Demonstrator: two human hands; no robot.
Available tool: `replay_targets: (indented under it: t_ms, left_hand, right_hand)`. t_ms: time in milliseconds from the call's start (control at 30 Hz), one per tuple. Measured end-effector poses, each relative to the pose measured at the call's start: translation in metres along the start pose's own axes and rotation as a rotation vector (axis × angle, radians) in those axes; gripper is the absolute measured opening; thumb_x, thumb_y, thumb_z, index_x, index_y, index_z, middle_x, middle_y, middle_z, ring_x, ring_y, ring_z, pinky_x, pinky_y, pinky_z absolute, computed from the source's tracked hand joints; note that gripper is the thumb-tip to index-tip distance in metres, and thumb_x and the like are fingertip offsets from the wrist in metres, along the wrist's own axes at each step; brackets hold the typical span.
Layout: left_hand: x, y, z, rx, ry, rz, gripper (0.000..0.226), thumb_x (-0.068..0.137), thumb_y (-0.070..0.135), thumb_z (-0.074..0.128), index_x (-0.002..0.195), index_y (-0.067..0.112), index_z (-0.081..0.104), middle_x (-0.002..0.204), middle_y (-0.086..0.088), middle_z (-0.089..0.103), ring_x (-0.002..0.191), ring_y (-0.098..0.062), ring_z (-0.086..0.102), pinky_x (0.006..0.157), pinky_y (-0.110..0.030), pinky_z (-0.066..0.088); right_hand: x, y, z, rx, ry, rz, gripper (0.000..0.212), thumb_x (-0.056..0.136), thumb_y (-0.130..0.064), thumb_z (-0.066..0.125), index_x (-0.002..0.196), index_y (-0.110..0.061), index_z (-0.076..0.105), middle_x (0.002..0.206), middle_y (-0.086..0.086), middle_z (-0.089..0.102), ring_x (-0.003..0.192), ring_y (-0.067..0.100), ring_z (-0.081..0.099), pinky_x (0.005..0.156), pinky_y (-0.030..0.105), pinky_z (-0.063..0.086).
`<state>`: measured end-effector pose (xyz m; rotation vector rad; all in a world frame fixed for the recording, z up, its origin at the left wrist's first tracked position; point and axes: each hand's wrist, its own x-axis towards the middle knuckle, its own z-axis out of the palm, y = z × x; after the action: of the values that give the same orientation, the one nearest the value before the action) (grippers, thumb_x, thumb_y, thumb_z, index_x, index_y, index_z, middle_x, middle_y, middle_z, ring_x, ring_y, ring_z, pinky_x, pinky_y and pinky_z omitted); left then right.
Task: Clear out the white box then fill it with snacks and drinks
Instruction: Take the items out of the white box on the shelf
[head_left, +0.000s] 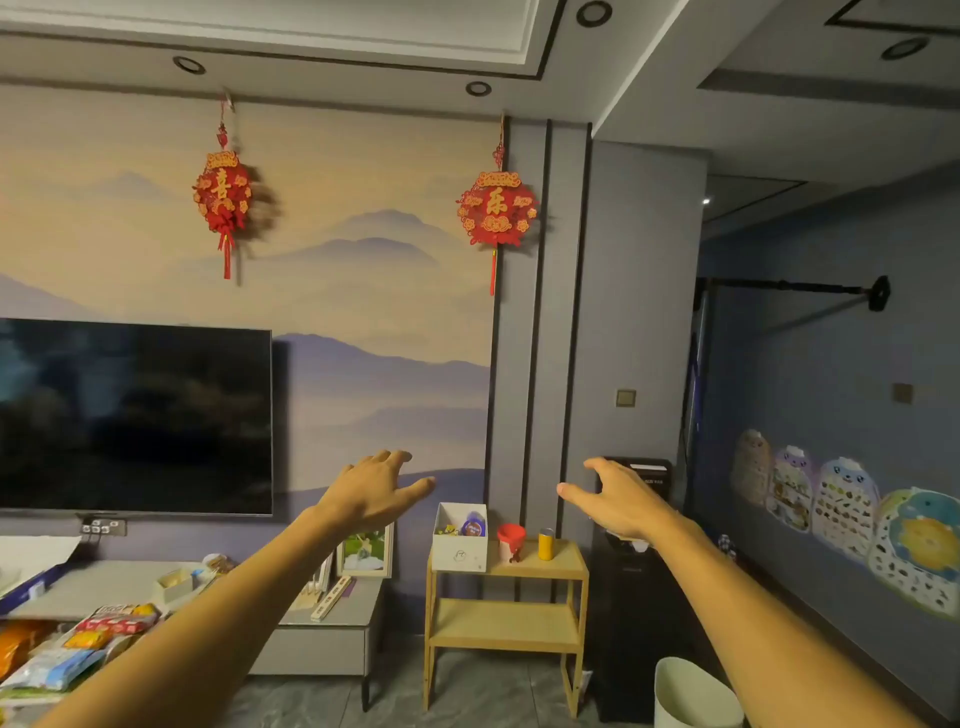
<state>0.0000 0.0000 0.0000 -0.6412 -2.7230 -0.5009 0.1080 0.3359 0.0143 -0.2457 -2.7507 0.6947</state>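
The white box (460, 551) stands on the left end of a small wooden shelf table (563, 566). A purple packet and small yellow items show inside it. My left hand (375, 491) is stretched forward, fingers spread, above and left of the box and apart from it. My right hand (618, 499) is also stretched out and empty, above and right of the table. Snack packets (83, 644) in red, orange and blue lie piled at the lower left.
A red cup (511, 541) and a yellow can (546, 544) stand beside the box. A grey TV cabinet (322, 639) holds a framed photo (366, 553) under a wall TV (135, 415). A white bin (693, 696) sits on the floor, a dark appliance (636, 597) behind.
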Motion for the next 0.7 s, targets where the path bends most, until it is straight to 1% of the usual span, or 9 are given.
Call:
replay_targets:
  t_ms: [100,267,333,400,467,500,600,633,700]
  left_hand:
    - [0.005,-0.017,0.007,-0.015,-0.016,-0.012,0.141,0.053,0.112,0.004,0.157,0.023,0.04,0.162,-0.005,0.045,0.141,-0.027,0.051,0.117,-0.054,0.041]
    - [0.02,-0.04,0.015,-0.025,-0.032,-0.028,0.143,0.051,0.112,0.002,0.158,0.024,0.039,0.162,-0.005,0.044,0.141,-0.027,0.05,0.116,-0.052,0.043]
    - [0.027,-0.049,0.02,-0.027,-0.044,-0.026,0.136,0.057,0.11,0.006,0.158,0.025,0.038,0.163,-0.005,0.044,0.142,-0.028,0.05,0.116,-0.052,0.045]
    - [0.034,-0.054,0.027,-0.013,-0.062,-0.015,0.119,0.069,0.101,0.015,0.158,0.026,0.037,0.163,-0.005,0.043,0.142,-0.028,0.05,0.116,-0.051,0.045]
    - [0.042,-0.058,0.036,0.063,-0.076,0.018,0.105,0.08,0.095,0.025,0.159,0.026,0.036,0.163,-0.004,0.043,0.144,-0.028,0.048,0.117,-0.051,0.041]
    - [0.047,-0.059,0.041,0.111,-0.079,0.042,0.105,0.082,0.095,0.024,0.159,0.025,0.035,0.163,-0.003,0.043,0.144,-0.028,0.047,0.118,-0.05,0.039]
    - [0.068,-0.063,0.061,0.165,-0.087,0.076,0.135,0.059,0.107,-0.004,0.159,0.026,0.036,0.164,-0.001,0.042,0.146,-0.026,0.044,0.122,-0.05,0.034]
    - [0.078,-0.065,0.07,0.165,-0.097,0.077,0.141,0.053,0.108,-0.009,0.159,0.026,0.036,0.165,-0.001,0.04,0.148,-0.026,0.042,0.123,-0.051,0.032]
    - [0.098,-0.067,0.086,0.164,-0.112,0.071,0.142,0.053,0.107,-0.011,0.16,0.027,0.035,0.166,-0.001,0.038,0.15,-0.026,0.04,0.124,-0.052,0.03]
  right_hand:
    - [0.007,-0.004,0.011,-0.001,-0.007,0.017,0.085,0.098,-0.063,0.061,0.165,-0.021,0.03,0.171,0.008,0.03,0.153,0.033,0.037,0.116,0.052,0.044]
    - [0.028,-0.016,0.034,-0.009,-0.019,0.031,0.088,0.097,-0.065,0.061,0.166,-0.021,0.028,0.173,0.007,0.028,0.155,0.033,0.035,0.117,0.052,0.042]
    - [0.036,-0.019,0.046,-0.011,-0.022,0.026,0.089,0.098,-0.065,0.061,0.166,-0.02,0.026,0.173,0.007,0.026,0.156,0.033,0.033,0.118,0.052,0.041]
    - [0.043,-0.02,0.057,-0.007,-0.03,0.024,0.092,0.097,-0.066,0.061,0.167,-0.021,0.023,0.174,0.007,0.024,0.157,0.033,0.032,0.118,0.052,0.04]
    - [0.052,-0.018,0.07,-0.013,-0.043,0.035,0.095,0.096,-0.066,0.062,0.168,-0.021,0.019,0.175,0.007,0.022,0.157,0.034,0.03,0.119,0.053,0.039]
    - [0.058,-0.015,0.076,-0.014,-0.047,0.042,0.096,0.096,-0.066,0.062,0.168,-0.022,0.018,0.175,0.007,0.021,0.157,0.034,0.03,0.119,0.054,0.039]
    - [0.082,-0.007,0.09,-0.026,-0.056,0.05,0.096,0.096,-0.066,0.063,0.169,-0.022,0.017,0.175,0.008,0.022,0.157,0.034,0.03,0.12,0.055,0.039]
    - [0.092,-0.004,0.095,-0.038,-0.061,0.047,0.096,0.096,-0.066,0.063,0.168,-0.022,0.018,0.174,0.008,0.023,0.157,0.034,0.031,0.12,0.055,0.04]
    - [0.115,0.004,0.103,-0.059,-0.074,0.051,0.094,0.096,-0.065,0.063,0.167,-0.022,0.02,0.173,0.009,0.026,0.155,0.035,0.035,0.118,0.056,0.042]
